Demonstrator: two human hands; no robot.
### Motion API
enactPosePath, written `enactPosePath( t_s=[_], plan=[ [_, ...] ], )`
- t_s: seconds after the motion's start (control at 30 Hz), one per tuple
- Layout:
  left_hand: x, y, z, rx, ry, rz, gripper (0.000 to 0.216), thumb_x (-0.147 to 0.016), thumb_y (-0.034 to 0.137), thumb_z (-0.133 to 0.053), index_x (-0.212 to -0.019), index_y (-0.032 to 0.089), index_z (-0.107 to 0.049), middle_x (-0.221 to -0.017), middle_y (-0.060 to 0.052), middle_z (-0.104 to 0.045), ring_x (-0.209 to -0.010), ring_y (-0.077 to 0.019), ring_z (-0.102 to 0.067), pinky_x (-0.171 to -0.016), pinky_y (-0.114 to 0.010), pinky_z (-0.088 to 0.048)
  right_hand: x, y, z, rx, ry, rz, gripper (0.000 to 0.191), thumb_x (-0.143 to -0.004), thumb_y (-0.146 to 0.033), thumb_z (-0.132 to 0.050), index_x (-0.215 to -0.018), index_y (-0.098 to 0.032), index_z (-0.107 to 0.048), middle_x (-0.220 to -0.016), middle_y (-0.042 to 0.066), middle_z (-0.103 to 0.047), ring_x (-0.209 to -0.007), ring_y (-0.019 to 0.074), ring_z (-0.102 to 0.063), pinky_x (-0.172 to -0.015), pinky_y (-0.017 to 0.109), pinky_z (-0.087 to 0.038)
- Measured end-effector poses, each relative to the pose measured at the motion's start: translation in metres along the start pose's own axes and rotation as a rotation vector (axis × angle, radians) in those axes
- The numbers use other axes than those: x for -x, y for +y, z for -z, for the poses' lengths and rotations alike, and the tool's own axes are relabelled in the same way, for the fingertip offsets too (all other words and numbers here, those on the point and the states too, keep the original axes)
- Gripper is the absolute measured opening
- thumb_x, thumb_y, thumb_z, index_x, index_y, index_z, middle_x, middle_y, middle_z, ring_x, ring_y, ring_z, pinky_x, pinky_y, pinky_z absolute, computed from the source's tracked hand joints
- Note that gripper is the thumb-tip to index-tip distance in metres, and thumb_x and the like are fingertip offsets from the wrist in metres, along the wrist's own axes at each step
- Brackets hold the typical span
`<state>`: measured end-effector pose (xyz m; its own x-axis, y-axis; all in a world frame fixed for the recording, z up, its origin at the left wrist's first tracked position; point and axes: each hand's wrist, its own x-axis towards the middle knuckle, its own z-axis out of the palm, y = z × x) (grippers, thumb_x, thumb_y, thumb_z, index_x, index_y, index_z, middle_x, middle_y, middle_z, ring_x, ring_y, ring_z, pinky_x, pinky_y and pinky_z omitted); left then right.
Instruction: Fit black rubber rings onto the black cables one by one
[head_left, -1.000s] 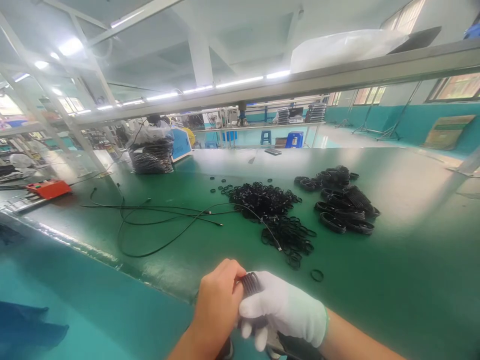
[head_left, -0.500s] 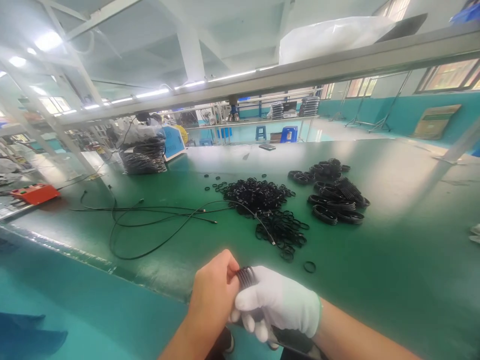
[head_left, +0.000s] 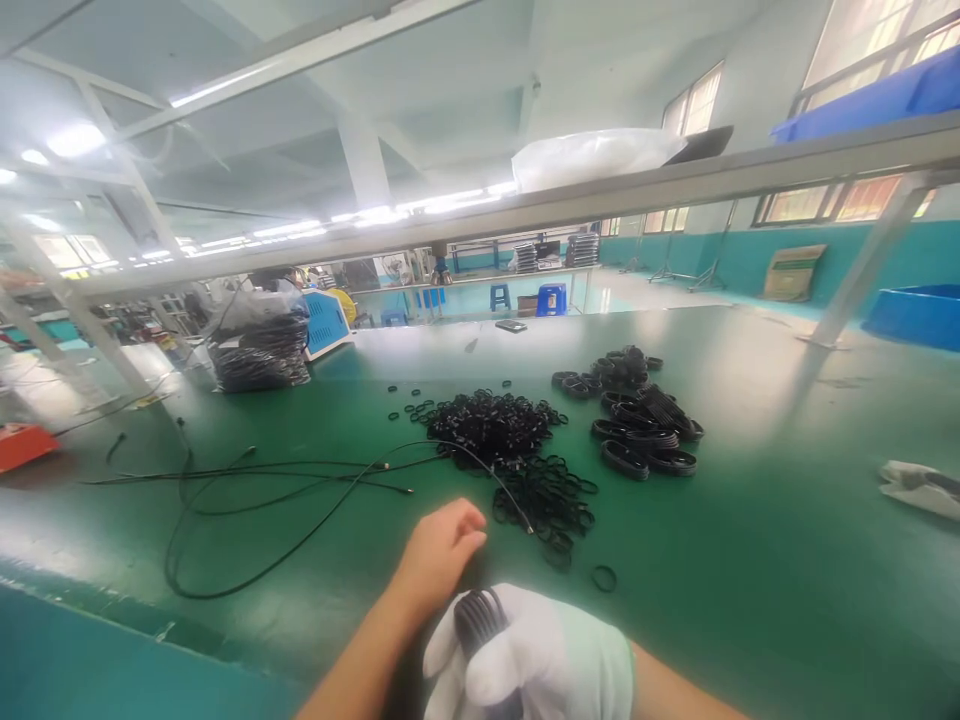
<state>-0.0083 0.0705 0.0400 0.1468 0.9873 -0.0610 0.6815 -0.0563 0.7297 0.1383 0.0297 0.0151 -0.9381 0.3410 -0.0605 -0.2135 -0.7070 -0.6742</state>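
My right hand (head_left: 536, 655), in a white glove, is closed around a stack of black rubber rings (head_left: 478, 620) near the table's front edge. My bare left hand (head_left: 441, 550) hovers just above and left of it, fingers loosely curled with the tips together, reaching toward a loose pile of black rings (head_left: 517, 445). I see nothing between its fingers. One single ring (head_left: 604, 578) lies alone on the green table (head_left: 750, 560) to the right of the hands.
Bundled ring stacks (head_left: 637, 420) lie behind the loose pile to the right. Thin black cables (head_left: 247, 490) sprawl on the left. A clear bag of black parts (head_left: 259, 345) stands far left. A white glove or cloth (head_left: 919, 487) lies at the right edge. An overhead rail (head_left: 600, 195) crosses.
My left hand has let go of the ring stack and moved forward toward the loose pile. My right hand has dropped lower in view with the stack. The camera has tilted and turned right.
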Motion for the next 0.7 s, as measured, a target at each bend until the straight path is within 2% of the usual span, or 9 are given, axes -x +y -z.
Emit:
enactPosePath(
  t_s=[0.1, 0.2, 0.3, 0.37, 0.4, 0.47, 0.53, 0.63, 0.7],
  plan=[
    [-0.026, -0.005, -0.031, -0.014, 0.018, -0.015, 0.009, -0.069, 0.02, -0.057, -0.078, 0.024, -0.056, -0.076, 0.003, -0.053, -0.076, -0.0179, -0.05, -0.075, -0.03, -0.035, 0.005, -0.008, -0.009, 0.077, 0.061, 0.013, 0.043, -0.055, -0.02, -0.074, -0.094, -0.008, -0.061, -0.08, 0.009, -0.068, -0.068, 0.0136, -0.064, -0.06, 0.023, -0.048],
    [-0.028, -0.008, -0.032, 0.06, 0.032, 0.011, 0.009, -0.07, 0.02, -0.055, -0.065, 0.022, -0.047, -0.072, 0.003, -0.047, -0.072, -0.0167, -0.047, -0.073, -0.03, -0.035, 0.008, -0.02, -0.02, 0.129, 0.203, 0.081, 0.041, -0.056, -0.02, -0.069, -0.094, -0.011, -0.057, -0.073, 0.005, -0.066, -0.055, 0.0105, -0.059, -0.047, 0.019, -0.042],
    [-0.007, -0.009, -0.012, 0.236, 0.015, 0.042, 0.015, -0.079, 0.03, -0.045, -0.068, 0.022, -0.041, -0.064, 0.004, -0.043, -0.062, -0.0144, -0.044, -0.064, -0.027, -0.037, 0.002, -0.028, -0.023, 0.261, 0.612, 0.209, 0.04, -0.06, -0.025, -0.064, -0.096, -0.013, -0.051, -0.06, -0.002, -0.06, -0.034, 0.0068, -0.044, -0.032, 0.018, -0.03],
    [0.015, -0.006, -0.002, 0.361, -0.007, 0.05, 0.019, -0.085, 0.036, -0.036, -0.073, 0.021, -0.038, -0.065, 0.003, -0.045, -0.059, -0.0128, -0.045, -0.061, -0.025, -0.039, -0.006, -0.029, -0.019, 0.307, 0.889, 0.314, 0.046, -0.058, -0.03, -0.066, -0.097, -0.014, -0.049, -0.064, -0.001, -0.06, -0.035, 0.0077, -0.044, -0.031, 0.02, -0.031],
    [0.026, -0.004, 0.0, 0.423, -0.017, 0.05, 0.02, -0.086, 0.037, -0.034, -0.075, 0.021, -0.038, -0.067, 0.003, -0.046, -0.059, -0.012, -0.046, -0.061, -0.025, -0.04, -0.009, -0.028, -0.017, 0.312, 0.955, 0.36, 0.048, -0.057, -0.032, -0.067, -0.097, -0.014, -0.048, -0.068, 0.0, -0.06, -0.037, 0.0081, -0.046, -0.032, 0.021, -0.033],
    [0.044, 0.001, -0.004, 0.566, -0.014, 0.06, 0.02, -0.085, 0.037, -0.039, -0.075, 0.02, -0.04, -0.068, 0.002, -0.049, -0.058, -0.011, -0.047, -0.06, -0.024, -0.04, -0.013, -0.024, -0.014, 0.327, 0.962, 0.408, 0.05, -0.058, -0.033, -0.067, -0.1, -0.015, -0.047, -0.068, 0.0, -0.059, -0.041, 0.0088, -0.047, -0.036, 0.022, -0.037],
    [0.055, 0.003, -0.014, 0.683, 0.043, 0.076, 0.02, -0.082, 0.035, -0.048, -0.072, 0.018, -0.045, -0.064, 0.003, -0.05, -0.055, -0.0099, -0.046, -0.056, -0.023, -0.038, -0.012, -0.018, -0.011, 0.324, 0.887, 0.408, 0.044, -0.063, -0.033, -0.066, -0.099, -0.015, -0.047, -0.056, -0.004, -0.053, -0.039, 0.008, -0.044, -0.037, 0.021, -0.035],
    [0.061, 0.003, -0.029, 0.739, 0.141, 0.095, 0.023, -0.077, 0.037, -0.057, -0.067, 0.018, -0.048, -0.054, 0.004, -0.049, -0.05, -0.0095, -0.045, -0.05, -0.021, -0.034, -0.003, -0.009, -0.006, 0.058, 0.718, 0.375, 0.04, -0.064, -0.035, -0.069, -0.094, -0.018, -0.05, -0.057, -0.005, -0.048, -0.044, 0.006, -0.041, -0.039, 0.018, -0.03],
    [0.065, 0.004, -0.032, 0.793, 0.155, 0.103, 0.03, -0.075, 0.047, -0.055, -0.069, 0.019, -0.047, -0.053, 0.003, -0.051, -0.042, -0.0091, -0.043, -0.043, -0.021, -0.033, 0.008, -0.006, -0.002, -0.105, 0.564, 0.303, 0.046, -0.059, -0.039, -0.075, -0.095, -0.02, -0.053, -0.067, -0.002, -0.051, -0.052, 0.0067, -0.044, -0.043, 0.018, -0.034]
  ],
)
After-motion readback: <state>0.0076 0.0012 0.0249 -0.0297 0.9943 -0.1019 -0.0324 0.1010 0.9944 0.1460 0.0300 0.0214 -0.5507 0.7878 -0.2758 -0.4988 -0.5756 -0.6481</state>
